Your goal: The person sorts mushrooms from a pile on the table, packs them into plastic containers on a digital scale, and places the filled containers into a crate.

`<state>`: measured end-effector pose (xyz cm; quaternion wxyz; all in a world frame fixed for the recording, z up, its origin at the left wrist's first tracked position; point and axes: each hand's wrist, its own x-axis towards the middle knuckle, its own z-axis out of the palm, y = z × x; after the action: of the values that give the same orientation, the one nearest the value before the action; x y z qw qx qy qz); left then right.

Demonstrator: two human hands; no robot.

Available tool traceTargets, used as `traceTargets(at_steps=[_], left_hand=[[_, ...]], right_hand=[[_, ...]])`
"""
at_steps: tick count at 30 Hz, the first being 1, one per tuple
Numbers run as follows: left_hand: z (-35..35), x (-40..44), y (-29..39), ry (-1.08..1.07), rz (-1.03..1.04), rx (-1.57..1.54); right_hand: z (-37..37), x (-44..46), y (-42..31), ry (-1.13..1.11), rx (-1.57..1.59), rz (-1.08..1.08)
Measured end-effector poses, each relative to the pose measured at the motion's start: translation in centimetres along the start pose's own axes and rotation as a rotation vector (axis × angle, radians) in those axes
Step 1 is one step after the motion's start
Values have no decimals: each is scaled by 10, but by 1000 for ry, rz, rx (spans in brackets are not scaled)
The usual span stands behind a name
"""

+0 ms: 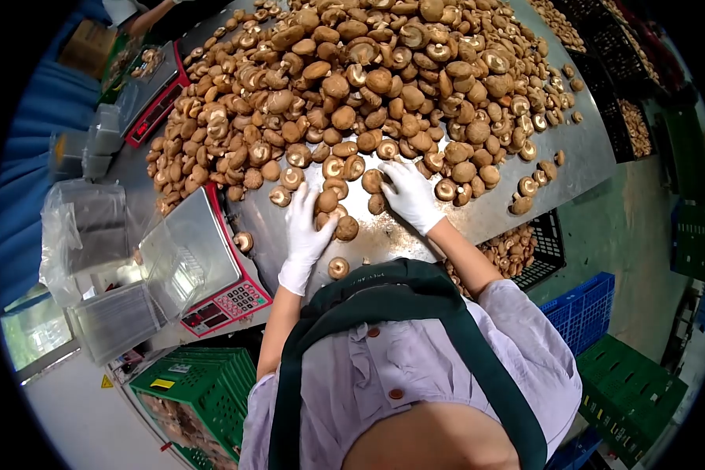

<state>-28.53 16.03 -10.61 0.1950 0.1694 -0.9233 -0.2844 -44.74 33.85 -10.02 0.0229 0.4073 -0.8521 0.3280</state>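
Observation:
A large heap of brown mushrooms [345, 86] covers the far part of the metal table [556, 172]. My left hand [305, 231], in a white glove, lies on the table with its fingers apart, beside a few mushrooms [327, 201] at its right. My right hand [411, 196], also gloved in white, has its fingers spread, and its fingertips are next to a mushroom [372, 182] at the heap's near edge. Between the two hands lie several loose mushrooms. One mushroom [338, 268] sits alone, gills up, close to my apron.
A red scale [235, 301] with a clear tray stands left of my left hand, a second scale [160, 110] farther back. Plastic bags [82, 227] lie at the left. Crates [548, 251] stand below and beyond the right edge. Another person's arm [150, 17] shows at top left.

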Motion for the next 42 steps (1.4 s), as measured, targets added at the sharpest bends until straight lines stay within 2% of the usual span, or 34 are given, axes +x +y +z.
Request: traceTargets(at_steps=[1,2,4,5,8,10,13,14,16,18,21,24,25,28,30,32,34,35,36,37,38,39,40,41,42], left_hand=[[3,3,3,-57,10,55],[6,7,5,-114,21,111],[19,13,1,-104,23,125],[24,17,-1,-146,-16,176],[35,29,-6,-172,-73,303],[39,32,-14,-114,-67,222],[17,34,-14,25,-320,-128],[7,33,-14,76,-369,-272],[-16,33,-16,119,-432,-430],[-27,30,-38,156,-460,-597],[-40,29,-56,215,-607,-809],[-44,28,-67,236,-660,-771],[-44,25,-68,239,-661,-768],[-51,18,-58,328,-646,-889],[-65,6,-48,277,-737,-1338],[-68,-15,-55,237,-762,-1529],[-76,-22,-33,266,-898,-1642],[-68,-30,-41,277,-918,-1659],[-65,-35,-36,232,-907,-1624],[-59,-37,-31,187,-897,-1464],[-52,-39,-25,141,-882,-1304],[-49,-33,-8,-2,-778,-760],[-35,-34,1,-82,-748,-600],[-29,-31,16,-140,-546,-249],[-25,-29,29,-190,-334,98]], right_hand=[[11,5,3,43,-36,-57],[16,9,-1,-24,-130,-39],[24,22,-10,-442,-211,172],[34,23,-9,-368,-144,160],[43,27,-4,-412,-84,153],[38,23,-3,-450,-67,144],[12,24,-1,-476,4,232],[4,28,0,-410,-50,243],[-4,40,6,-248,55,237],[1,54,11,-147,-49,166],[19,78,2,-75,-68,29],[56,91,-4,-238,-321,-142],[72,92,-5,-332,-245,-62],[86,99,-2,-368,-196,-59],[64,94,-7,-320,-58,34],[35,85,-15,-309,44,207],[18,65,-2,-207,588,290],[7,57,4,-253,754,409],[-7,49,8,-296,919,529],[-29,42,5,-345,946,702],[-24,30,18,-315,1117,730],[-25,19,20,-234,1252,807],[-27,8,21,-149,1384,881],[-26,-2,31,-269,1504,822],[-20,-9,38,-270,1482,796]])
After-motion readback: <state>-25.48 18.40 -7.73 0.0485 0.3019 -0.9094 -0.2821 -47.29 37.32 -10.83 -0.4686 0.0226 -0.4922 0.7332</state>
